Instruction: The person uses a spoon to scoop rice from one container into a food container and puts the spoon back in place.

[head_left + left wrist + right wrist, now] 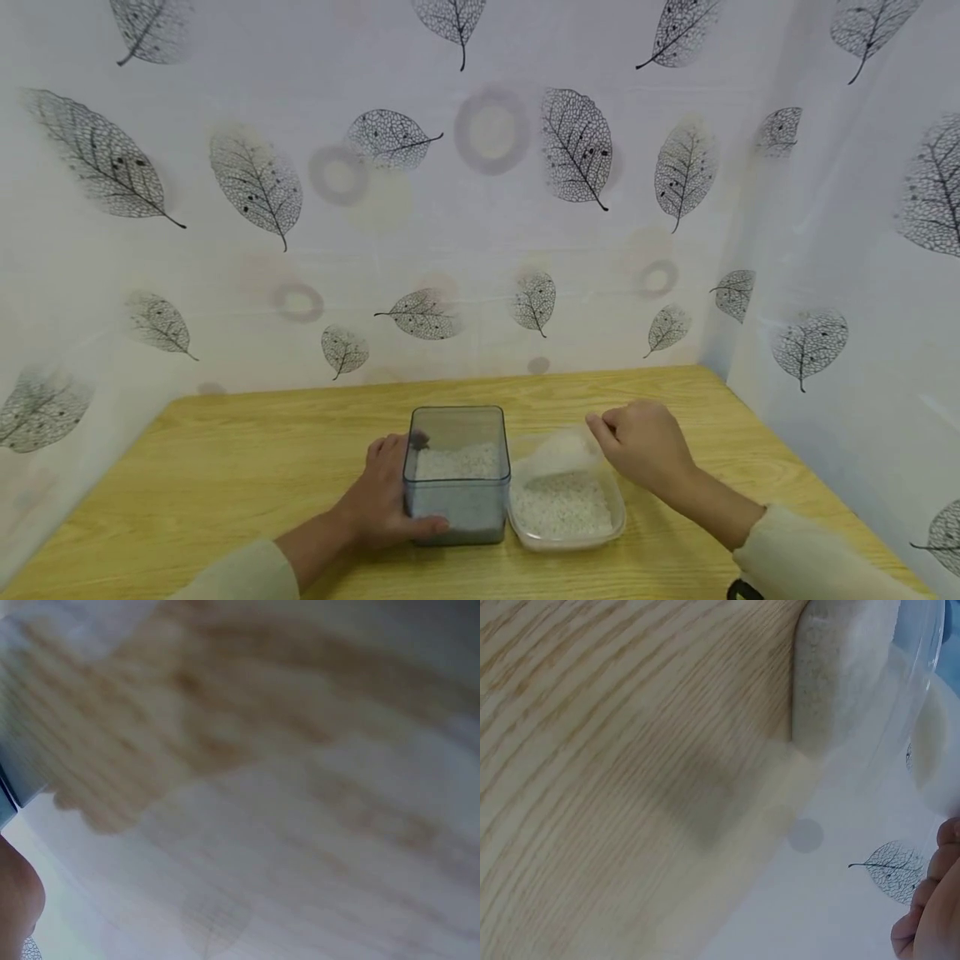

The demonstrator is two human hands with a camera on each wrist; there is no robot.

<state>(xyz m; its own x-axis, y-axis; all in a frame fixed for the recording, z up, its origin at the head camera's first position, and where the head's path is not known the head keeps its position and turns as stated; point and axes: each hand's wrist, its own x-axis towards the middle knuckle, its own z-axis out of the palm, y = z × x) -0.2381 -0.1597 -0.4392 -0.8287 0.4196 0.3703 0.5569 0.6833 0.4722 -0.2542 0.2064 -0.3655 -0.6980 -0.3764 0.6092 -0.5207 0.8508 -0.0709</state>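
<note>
My left hand [384, 500] grips a square, see-through grey container [459, 510] by its left side, thumb across the front wall. White rice-like grains [465, 460] lie inside it. Right beside it stands a low clear plastic tub [566, 540] with more of these grains [562, 504]. My right hand [648, 446], fingers curled, holds a white scoop [564, 450] over the tub's back part. In the right wrist view the scoop [931, 742] shows beyond the tub wall [832, 682], near the curled fingers [924, 892]. The left wrist view catches just the container's edge [21, 776] and part of the hand [16, 896].
Both containers stand on a light wood-grain table [262, 467]. A pale curtain [480, 225] printed with dark leaves hangs behind it and along both sides. A dark band [742, 590] shows at the right sleeve [810, 554].
</note>
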